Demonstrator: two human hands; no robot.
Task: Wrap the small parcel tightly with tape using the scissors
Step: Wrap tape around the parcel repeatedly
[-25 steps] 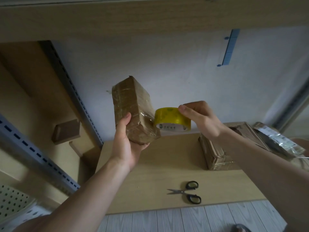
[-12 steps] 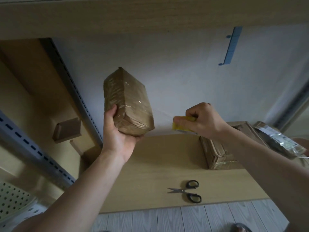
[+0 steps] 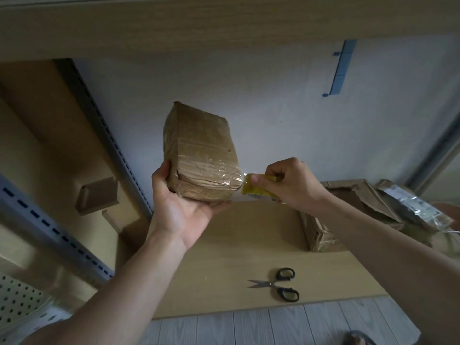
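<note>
At the centre of the frame the left hand point(image 3: 183, 207) holds the small parcel point(image 3: 200, 155) up off the shelf board point(image 3: 224, 270), palm turned toward the camera, the thumb lying up the parcel's left edge and the other fingers curled under its base. The parcel is a brown paper block stood on end and tilted slightly, its lower half glossy with clear tape. Just to the right, the right hand point(image 3: 290, 185) grips the yellow tape roll point(image 3: 258, 189), thumb pressed on the roll's near face and fingers folded over its top. The roll sits right beside the parcel's lower right corner, and a short stretch of clear tape runs between them. The scissors point(image 3: 280, 285), black-handled, lie flat on the board in the lower centre-right of the frame, blades together and pointing left, well apart from both hands. At the right, behind the right forearm, a second brown parcel point(image 3: 319, 235) rests on the board, with torn cardboard packaging point(image 3: 363, 195) and a clear plastic bag point(image 3: 413, 205) with a printed label further right. A grey slotted shelf upright point(image 3: 104, 135) runs diagonally down the left side, a small cardboard box point(image 3: 98, 195) sitting left of it.
</note>
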